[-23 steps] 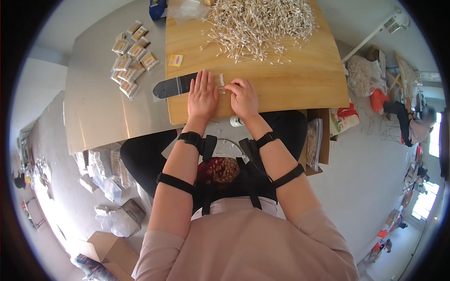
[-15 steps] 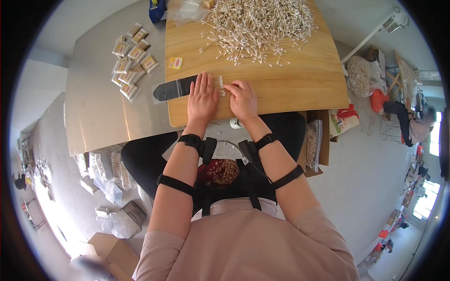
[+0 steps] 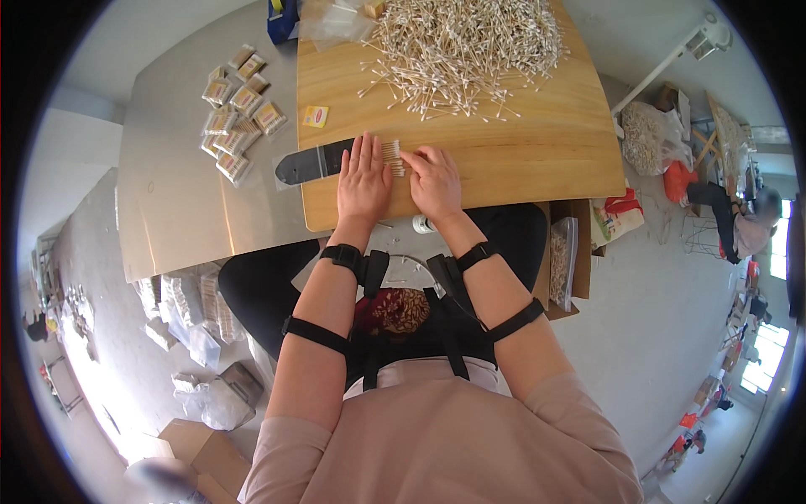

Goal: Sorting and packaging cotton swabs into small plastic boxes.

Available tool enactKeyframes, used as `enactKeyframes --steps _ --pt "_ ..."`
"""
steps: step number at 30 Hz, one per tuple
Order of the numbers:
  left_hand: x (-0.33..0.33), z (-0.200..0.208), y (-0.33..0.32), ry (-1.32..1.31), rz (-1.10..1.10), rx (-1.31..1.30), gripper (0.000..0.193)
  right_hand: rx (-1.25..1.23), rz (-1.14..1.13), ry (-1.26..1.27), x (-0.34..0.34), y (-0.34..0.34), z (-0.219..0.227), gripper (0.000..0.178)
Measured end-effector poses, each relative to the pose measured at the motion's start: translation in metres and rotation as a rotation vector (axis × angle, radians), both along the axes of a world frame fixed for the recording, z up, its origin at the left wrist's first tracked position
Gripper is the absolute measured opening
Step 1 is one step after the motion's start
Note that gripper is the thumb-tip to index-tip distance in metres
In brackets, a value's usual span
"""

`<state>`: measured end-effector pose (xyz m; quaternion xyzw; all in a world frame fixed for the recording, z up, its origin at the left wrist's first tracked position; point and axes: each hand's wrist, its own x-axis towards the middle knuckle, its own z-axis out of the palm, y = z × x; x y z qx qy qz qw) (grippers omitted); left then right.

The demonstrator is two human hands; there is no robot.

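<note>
Flatly, the left grip point(image 3: 364, 181) rests against swabs point(image 3: 392, 158) near a yellow-red label point(image 3: 316, 116); whether right grip point(image 3: 434, 178) pinches is unclear.

We saw windows point(image 3: 762, 359) at right blown white, faint sheen on the metal worktop point(image 3: 180, 181) and dark, bent edges

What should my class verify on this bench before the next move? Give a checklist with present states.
1. Left hand flat, partly covering the swab row: ok.
2. Right hand at the row's exposed tips: ok.
3. Black strip wholly on the board: not ok; its left end overhangs.
4. Swab pile apart from both hands: ok.
5. Row even under the left hand: cannot tell; hidden.
</note>
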<state>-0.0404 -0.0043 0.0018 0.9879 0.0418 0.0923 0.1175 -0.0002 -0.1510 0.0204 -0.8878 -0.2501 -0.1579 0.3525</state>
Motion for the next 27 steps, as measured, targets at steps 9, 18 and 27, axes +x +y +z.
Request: enactKeyframes --steps 9,18,27 --pt "0.0012 -0.0005 0.0005 -0.010 -0.004 0.011 0.058 -0.039 0.017 -0.028 0.0023 -0.0016 -0.0042 0.029" --pt "0.0006 -0.0004 -0.0003 0.007 -0.001 0.004 0.058 -0.128 -0.014 -0.014 0.0000 0.0012 -0.0034 0.033" --pt "0.0008 0.0005 -0.0003 0.027 0.005 -0.014 0.058 -0.120 -0.004 -0.019 0.0000 0.0004 -0.0041 0.032"
